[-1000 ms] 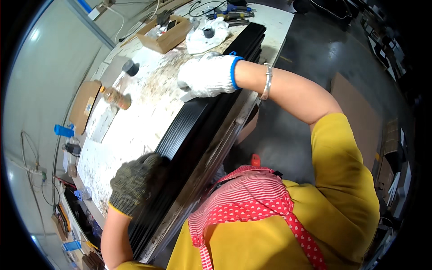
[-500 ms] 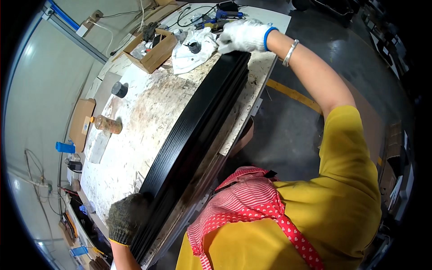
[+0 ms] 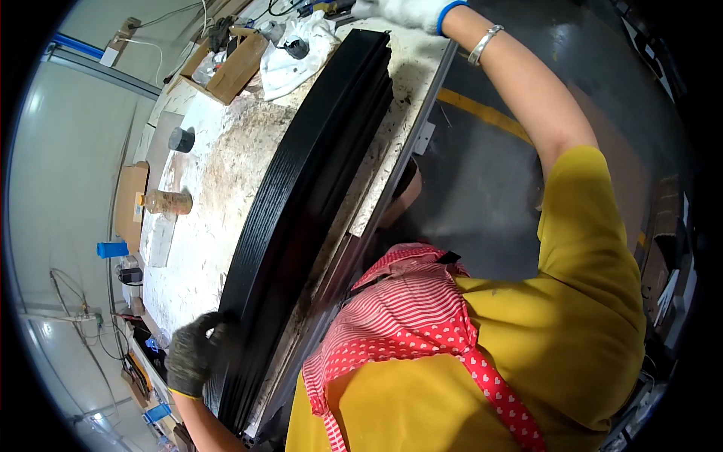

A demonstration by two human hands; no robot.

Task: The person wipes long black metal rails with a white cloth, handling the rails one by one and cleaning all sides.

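Observation:
A long black profiled strip [image 3: 282, 169] runs slantwise along the table, with several ridged edges showing at its far end, like stacked mouldings. My left hand [image 3: 197, 354], in a dark grey knit glove, is at the strip's near left edge, its fingers curled against it; the fingertips are partly lost in shadow. Beyond the strip's far end is my right hand [image 3: 407, 11] in a white glove with a blue cuff. It is close to some hand tools [image 3: 325, 7] on the table. The top of the picture cuts it off, so what its fingers do is hidden.
Left of the strip, the stained white table [image 3: 218, 196] bears a bottle [image 3: 167, 202] and a dark round pot [image 3: 181, 140]. Farther back are a wooden box [image 3: 235, 69] of small items and a white cloth [image 3: 290, 71] with a black cup [image 3: 296, 48]. The table edge drops off at right.
My right hand has left the strip's far end and reached farther away, toward the tools. My left hand has shifted outward to the strip's left edge. The whole view has shifted slightly.

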